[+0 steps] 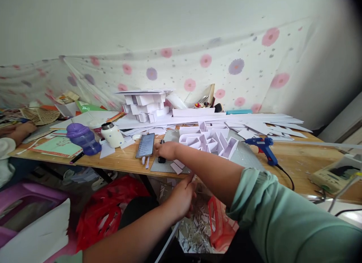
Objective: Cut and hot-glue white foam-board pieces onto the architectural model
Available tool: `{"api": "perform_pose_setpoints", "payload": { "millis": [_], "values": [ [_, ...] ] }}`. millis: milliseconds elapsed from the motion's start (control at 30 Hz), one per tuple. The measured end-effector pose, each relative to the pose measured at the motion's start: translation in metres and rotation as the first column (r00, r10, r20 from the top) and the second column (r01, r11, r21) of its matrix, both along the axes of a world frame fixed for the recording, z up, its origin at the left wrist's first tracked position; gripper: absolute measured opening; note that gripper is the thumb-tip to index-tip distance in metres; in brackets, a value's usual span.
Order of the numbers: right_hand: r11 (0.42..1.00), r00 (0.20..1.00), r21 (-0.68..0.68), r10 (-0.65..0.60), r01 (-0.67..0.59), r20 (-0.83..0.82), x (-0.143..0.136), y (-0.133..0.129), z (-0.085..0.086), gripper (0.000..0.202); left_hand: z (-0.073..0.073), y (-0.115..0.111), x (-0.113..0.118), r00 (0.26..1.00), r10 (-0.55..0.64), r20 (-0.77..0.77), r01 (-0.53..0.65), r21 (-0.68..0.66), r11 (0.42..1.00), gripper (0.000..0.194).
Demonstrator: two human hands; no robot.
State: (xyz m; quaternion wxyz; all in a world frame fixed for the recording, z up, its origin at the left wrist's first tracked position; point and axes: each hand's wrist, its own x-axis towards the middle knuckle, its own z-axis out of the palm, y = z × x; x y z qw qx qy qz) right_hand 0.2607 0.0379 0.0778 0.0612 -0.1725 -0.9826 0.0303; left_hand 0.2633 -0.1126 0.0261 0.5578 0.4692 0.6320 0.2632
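Note:
My right hand [167, 150] reaches across the grey cutting mat [169, 137] to a small black object [161, 159], its fingers closed around or against the top of it. A phone [146, 145] with a lit screen lies just left of those fingers. My left hand [184, 197] hangs in front of the table edge, fingers bent together, near a thin white strip [167, 242]; whether it holds the strip is unclear. Small white card pieces [177, 167] lie at the mat's front edge. Behind my right forearm stands a white card structure with compartments [202, 137].
A blue glue gun [263, 146] stands at right, its cord trailing. White bottle [112, 135] and purple cup [83, 138] are at left. Stacked white card models [145, 106] stand behind. Below are red bags [98, 214] and scraps. Another person's hand [26, 128] is far left.

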Motion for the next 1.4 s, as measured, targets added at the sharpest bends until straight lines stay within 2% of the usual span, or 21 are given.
{"api": "perform_pose_setpoints", "payload": {
  "millis": [100, 233, 267, 300, 333, 400, 433, 500, 567, 633, 700, 767, 833, 1133, 1400],
  "values": [
    [0.994, 0.993, -0.1, 0.038, -0.05, -0.115, 0.038, -0.002, 0.016, 0.022, 0.004, -0.001, -0.001, 1.0, -0.003, -0.027, 0.003, -0.02, 1.0, 0.057],
    [0.975, 0.919, -0.221, -0.051, -0.039, -0.391, 0.115, -0.021, 0.038, 0.032, 0.007, 0.0, -0.002, 0.999, 0.007, -0.034, -0.008, -0.021, 1.0, 0.057],
    [0.96, 0.871, -0.277, -0.092, -0.051, -0.482, 0.136, -0.027, 0.042, 0.034, 0.008, 0.0, -0.002, 1.0, 0.013, -0.028, -0.014, -0.021, 1.0, 0.057],
    [0.89, 0.729, -0.427, -0.184, -0.161, -0.66, 0.156, -0.032, 0.045, 0.032, 0.008, 0.001, -0.002, 1.0, 0.021, -0.022, -0.021, -0.021, 1.0, 0.057],
    [0.82, 0.562, -0.508, -0.298, -0.264, -0.772, 0.175, -0.038, 0.047, 0.03, 0.007, 0.001, -0.002, 1.0, 0.027, -0.015, -0.028, -0.02, 0.999, 0.057],
    [0.752, 0.281, -0.549, -0.473, -0.364, -0.835, 0.207, -0.046, 0.051, 0.027, 0.007, 0.002, -0.001, 0.999, 0.036, -0.002, -0.036, -0.016, 0.999, 0.057],
    [0.739, 0.196, -0.552, -0.519, -0.386, -0.832, 0.22, -0.049, 0.051, 0.025, 0.007, 0.002, -0.001, 0.999, 0.04, 0.003, -0.04, -0.013, 0.999, 0.057],
    [0.726, 0.119, -0.557, -0.562, -0.404, -0.818, 0.237, -0.053, 0.049, 0.021, 0.006, 0.003, -0.002, 0.999, 0.052, 0.013, -0.052, -0.013, 0.999, 0.055],
    [0.701, 0.121, -0.587, -0.595, -0.405, -0.794, 0.244, -0.056, 0.043, 0.018, 0.005, 0.003, -0.004, 0.997, 0.07, 0.024, -0.069, -0.019, 0.997, 0.054],
    [0.67, 0.199, -0.633, -0.61, -0.389, -0.767, 0.244, -0.059, 0.034, 0.018, 0.004, 0.004, -0.005, 0.996, 0.084, 0.039, -0.083, -0.023, 0.996, 0.053],
    [0.638, 0.372, -0.697, -0.591, -0.327, -0.716, 0.24, -0.061, 0.023, 0.018, 0.003, 0.004, -0.006, 0.994, 0.092, 0.055, -0.091, -0.023, 0.996, 0.053],
    [0.641, 0.54, -0.734, -0.546, -0.223, -0.641, 0.234, -0.063, 0.014, 0.016, 0.002, 0.003, -0.007, 0.994, 0.094, 0.064, -0.092, -0.021, 0.996, 0.053],
    [0.665, 0.622, -0.734, -0.518, -0.138, -0.586, 0.229, -0.065, 0.009, 0.014, 0.002, 0.003, -0.007, 0.993, 0.091, 0.078, -0.09, -0.023, 0.996, 0.053],
    [0.78, 0.678, -0.625, -0.447, -0.023, -0.583, 0.211, -0.067, -0.002, 0.014, 0.002, -0.001, -0.01, 0.992, 0.063, 0.108, -0.061, -0.026, 0.998, 0.053],
    [0.828, 0.691, -0.56, -0.416, 0.018, -0.592, 0.206, -0.062, -0.007, 0.01, 0.0, 0.0, -0.01, 0.991, 0.064, 0.121, -0.061, -0.032, 0.998, 0.054]
  ]
}}
